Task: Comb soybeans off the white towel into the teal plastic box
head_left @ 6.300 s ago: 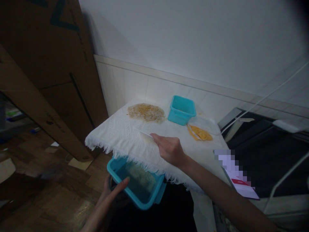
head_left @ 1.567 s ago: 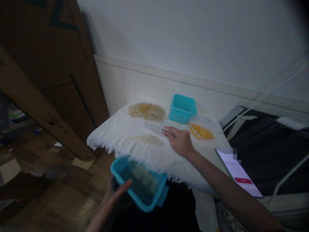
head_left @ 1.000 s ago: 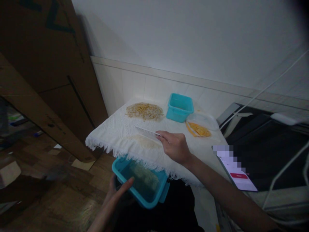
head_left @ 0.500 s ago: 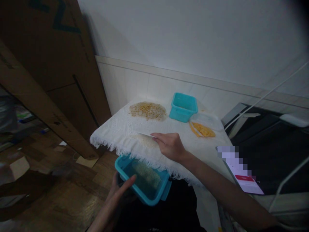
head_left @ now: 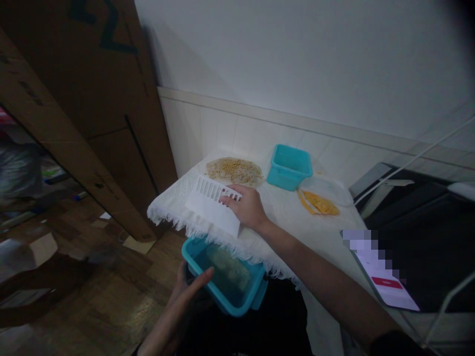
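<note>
My left hand is closed on the near left rim of a teal plastic container, held just below the table's front edge. Pale grains, perhaps rice, lie in its bottom. My right hand grips a white slotted plate by its slotted edge. The plate leans over the white fringed cloth near that front edge and hides the cloth behind it. Farther back on the cloth lies a pile of yellow beans mixed with pale grains.
A second teal container stands at the back by the wall. Beside it lie a clear lid and a crumpled yellow packet. A phone rests at the right on a black surface. Large cardboard boxes stand at the left.
The white plate has turned from edge-on to showing its broad face, and my right hand has shifted up. The pale grains under it at the cloth's edge are now out of sight.
</note>
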{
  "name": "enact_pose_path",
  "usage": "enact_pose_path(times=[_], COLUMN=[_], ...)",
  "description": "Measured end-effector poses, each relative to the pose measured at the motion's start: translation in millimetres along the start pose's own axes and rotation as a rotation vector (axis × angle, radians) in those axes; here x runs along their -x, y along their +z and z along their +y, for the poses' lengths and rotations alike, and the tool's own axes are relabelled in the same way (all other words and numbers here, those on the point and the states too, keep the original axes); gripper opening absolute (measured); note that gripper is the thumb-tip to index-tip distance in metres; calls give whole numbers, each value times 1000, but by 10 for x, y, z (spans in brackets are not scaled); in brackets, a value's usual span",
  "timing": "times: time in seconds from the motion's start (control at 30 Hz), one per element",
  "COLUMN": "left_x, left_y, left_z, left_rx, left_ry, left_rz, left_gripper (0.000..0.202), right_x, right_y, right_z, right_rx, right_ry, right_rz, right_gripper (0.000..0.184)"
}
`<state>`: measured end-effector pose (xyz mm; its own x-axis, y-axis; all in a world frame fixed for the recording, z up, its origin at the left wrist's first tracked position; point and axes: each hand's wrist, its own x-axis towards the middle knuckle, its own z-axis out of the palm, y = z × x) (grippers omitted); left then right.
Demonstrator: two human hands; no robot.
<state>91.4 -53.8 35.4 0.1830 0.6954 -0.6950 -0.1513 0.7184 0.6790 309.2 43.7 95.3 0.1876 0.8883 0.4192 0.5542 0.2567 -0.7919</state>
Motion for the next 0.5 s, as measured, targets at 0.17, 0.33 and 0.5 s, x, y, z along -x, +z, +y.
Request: enact_pose_path(times=[0.17, 0.33, 0.5], left_x=[-68, -64, -23], left_y=[-50, -42, -30], left_z=[-35, -21, -8], left_rx=[-3, 17, 10], left_ry=[-17, -13, 3], left_rz=[-11, -8, -18], left_gripper=[108, 107, 106], right_x=[-24, -33, -88], right_y=[-61, -184, -348], right_z=[182, 235, 293], right_rx=[-61, -41, 9], right_ry=[119, 186, 163], right_rz=[-1, 30, 71], right_gripper=[18, 23, 27])
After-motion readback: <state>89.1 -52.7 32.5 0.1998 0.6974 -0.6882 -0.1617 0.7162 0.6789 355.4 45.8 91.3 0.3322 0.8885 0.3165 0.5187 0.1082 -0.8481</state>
